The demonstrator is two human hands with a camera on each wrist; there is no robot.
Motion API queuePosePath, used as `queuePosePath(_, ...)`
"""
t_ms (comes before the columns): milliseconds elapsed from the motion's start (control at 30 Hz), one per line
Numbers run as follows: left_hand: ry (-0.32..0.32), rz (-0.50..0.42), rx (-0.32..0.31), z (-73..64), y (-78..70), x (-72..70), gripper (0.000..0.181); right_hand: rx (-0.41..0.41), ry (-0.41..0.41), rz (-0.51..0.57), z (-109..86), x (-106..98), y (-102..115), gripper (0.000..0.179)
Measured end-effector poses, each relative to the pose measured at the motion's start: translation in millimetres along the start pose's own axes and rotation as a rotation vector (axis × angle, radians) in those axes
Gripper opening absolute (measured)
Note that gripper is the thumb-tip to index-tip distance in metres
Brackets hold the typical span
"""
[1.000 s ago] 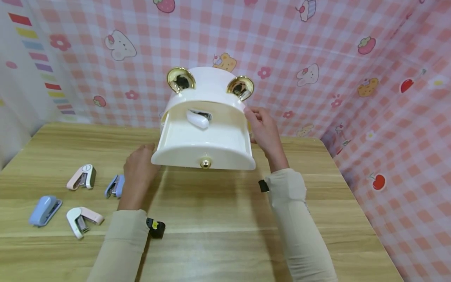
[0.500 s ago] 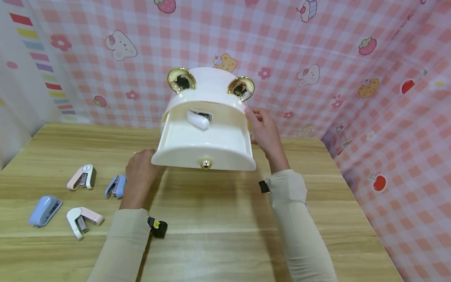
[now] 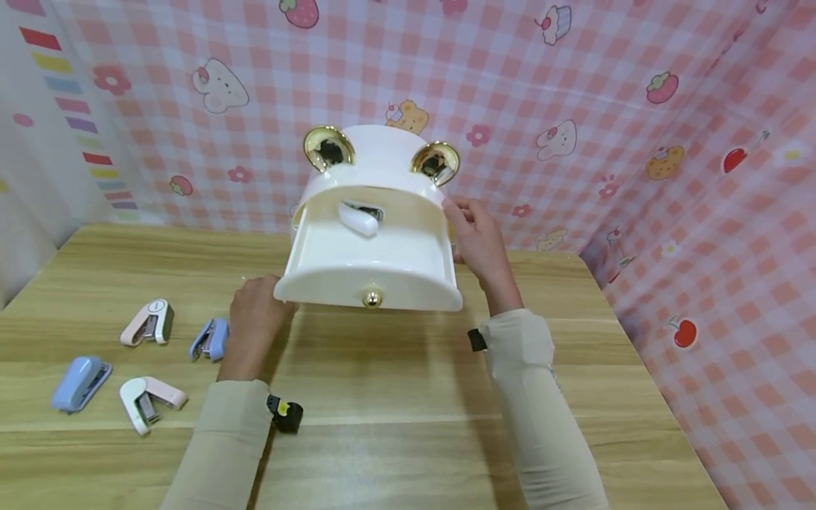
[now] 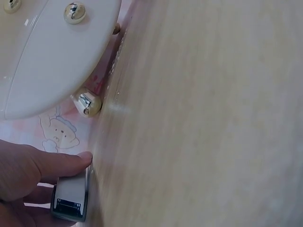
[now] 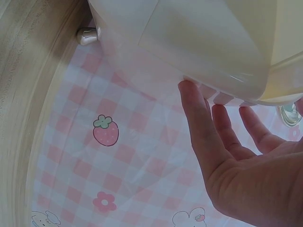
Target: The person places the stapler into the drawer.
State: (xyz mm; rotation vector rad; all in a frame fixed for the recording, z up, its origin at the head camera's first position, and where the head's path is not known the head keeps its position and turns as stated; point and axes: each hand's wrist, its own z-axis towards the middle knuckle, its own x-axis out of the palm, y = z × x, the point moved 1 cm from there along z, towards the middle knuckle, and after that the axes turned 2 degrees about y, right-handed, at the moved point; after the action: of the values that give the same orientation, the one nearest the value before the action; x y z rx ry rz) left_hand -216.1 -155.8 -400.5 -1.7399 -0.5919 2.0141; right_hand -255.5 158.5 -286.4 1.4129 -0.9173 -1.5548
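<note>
A white box with two gold-rimmed eyes (image 3: 389,152) stands at the back of the table. Its drawer (image 3: 325,283), with a round gold knob (image 3: 372,298), is pulled out. Inside lies a small white stapler (image 3: 359,219). My left hand (image 3: 256,315) is low beside the drawer's left corner. In the left wrist view its thumb and fingers grip a light grey stapler (image 4: 71,194) with a dark edge, which the head view hides. My right hand (image 3: 481,248) rests on the box's right side. In the right wrist view its fingertips (image 5: 188,87) touch the outer wall.
Left on the wooden table (image 3: 370,439) lie a pink-and-white stapler (image 3: 149,323), a small blue stapler (image 3: 210,339), a larger blue stapler (image 3: 81,384) and a white-and-pink stapler (image 3: 149,402). A checked cloth (image 3: 268,92) hangs behind the box.
My left hand has come slightly nearer, down along the drawer's left side. The right hand, the box and the loose staplers stay where they were.
</note>
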Motion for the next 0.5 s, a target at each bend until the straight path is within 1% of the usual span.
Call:
queuePosePath(200,-0.007,0.0,0.012,0.0,0.8,-2.0,0.013,-0.001,0.0,0.006,0.9,0.9,-1.2,0.058)
queuePosePath(400,-0.042,0.031,0.047,1.8,-0.1,-7.4,0.023,0.001,0.001,0.004,0.7,0.5,-0.4,0.059)
queuePosePath(500,-0.071,0.036,0.062,2.5,-1.2,-10.7,0.024,0.003,0.0,0.004,0.0,0.2,0.7,0.059)
